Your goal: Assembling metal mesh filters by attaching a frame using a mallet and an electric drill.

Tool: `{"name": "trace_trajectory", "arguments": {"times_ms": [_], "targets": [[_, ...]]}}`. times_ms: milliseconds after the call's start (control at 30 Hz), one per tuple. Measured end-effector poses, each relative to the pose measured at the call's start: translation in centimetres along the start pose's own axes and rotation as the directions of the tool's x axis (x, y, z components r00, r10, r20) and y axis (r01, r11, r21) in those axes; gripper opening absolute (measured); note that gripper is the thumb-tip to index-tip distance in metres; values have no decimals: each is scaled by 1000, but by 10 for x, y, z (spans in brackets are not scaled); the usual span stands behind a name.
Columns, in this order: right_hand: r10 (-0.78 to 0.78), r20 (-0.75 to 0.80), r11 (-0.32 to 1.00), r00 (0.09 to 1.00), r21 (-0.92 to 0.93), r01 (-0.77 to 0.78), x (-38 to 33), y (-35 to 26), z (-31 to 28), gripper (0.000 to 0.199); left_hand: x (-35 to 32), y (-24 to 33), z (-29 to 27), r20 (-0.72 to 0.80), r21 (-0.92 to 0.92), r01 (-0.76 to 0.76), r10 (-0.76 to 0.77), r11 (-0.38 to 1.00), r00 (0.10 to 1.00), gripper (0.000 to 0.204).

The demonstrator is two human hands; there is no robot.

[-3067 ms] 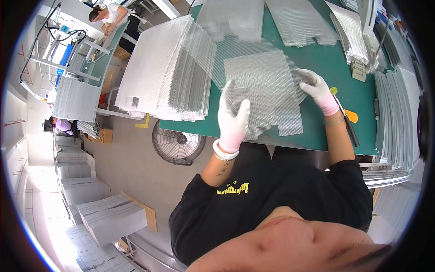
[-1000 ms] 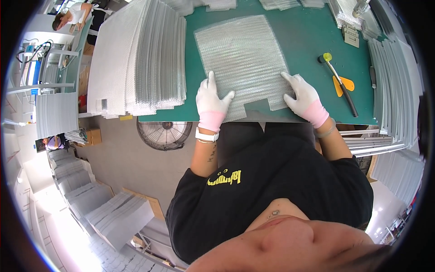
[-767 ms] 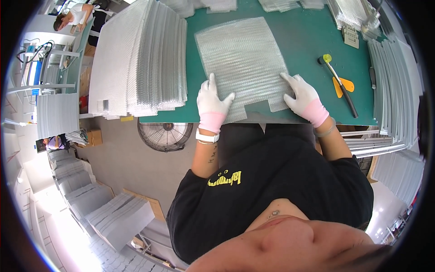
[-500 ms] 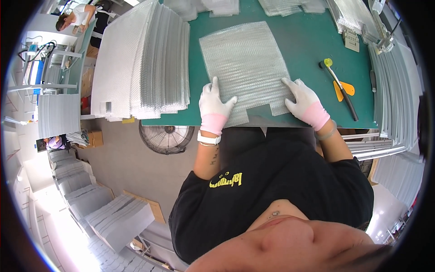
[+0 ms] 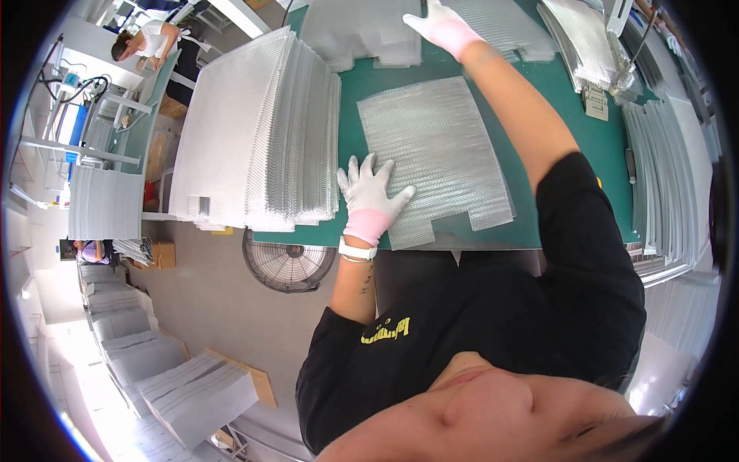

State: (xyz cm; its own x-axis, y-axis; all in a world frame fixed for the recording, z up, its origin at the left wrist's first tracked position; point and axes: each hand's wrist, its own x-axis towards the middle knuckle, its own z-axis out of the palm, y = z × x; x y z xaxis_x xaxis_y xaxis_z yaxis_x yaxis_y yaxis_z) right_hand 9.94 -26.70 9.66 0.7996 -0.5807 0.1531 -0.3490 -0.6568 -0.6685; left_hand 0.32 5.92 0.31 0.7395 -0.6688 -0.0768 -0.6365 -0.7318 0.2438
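A translucent, finely ridged sheet [image 5: 439, 154] with a notch in its near edge lies flat on the green tabletop [image 5: 531, 115] in front of me. My left hand [image 5: 373, 189], in a white glove with a pink cuff, rests at its left edge with fingers spread and thumb over the sheet. Far across the table, my right hand [image 5: 443, 29], gloved the same way, reaches between two groups of similar sheets, a left one [image 5: 362, 31] and a right one [image 5: 500, 27]. Its thumb points out to the left; its other fingertips are cut off by the frame's top.
A tall stack of translucent sheets [image 5: 254, 138] stands to the left. More sheets [image 5: 585, 46] and a metal plate [image 5: 595, 102] are at the far right. A floor fan [image 5: 289, 266] stands below the table's near edge. Another person [image 5: 154, 38] works at the far left.
My right hand has left the sheet's right edge and stretched to the far side of the table. My left hand has spread its fingers. My right arm now hides the black-handled tool.
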Motion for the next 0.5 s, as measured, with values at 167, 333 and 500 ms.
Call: {"name": "trace_trajectory", "arguments": {"times_ms": [167,333,500], "targets": [[-426,-246,904,870,-152,400,59,2,17,70,-14,-1,4,-327,-15,-86,76,996,942,84],[-246,-293,541,924,750,381,28,-49,-41,59,-36,-6,8,-580,-224,-164,4,961,815,82],[-319,-391,524,863,686,504,-33,30,-91,57,-39,2,2,-533,-782,-428,-131,453,836,55]]}}
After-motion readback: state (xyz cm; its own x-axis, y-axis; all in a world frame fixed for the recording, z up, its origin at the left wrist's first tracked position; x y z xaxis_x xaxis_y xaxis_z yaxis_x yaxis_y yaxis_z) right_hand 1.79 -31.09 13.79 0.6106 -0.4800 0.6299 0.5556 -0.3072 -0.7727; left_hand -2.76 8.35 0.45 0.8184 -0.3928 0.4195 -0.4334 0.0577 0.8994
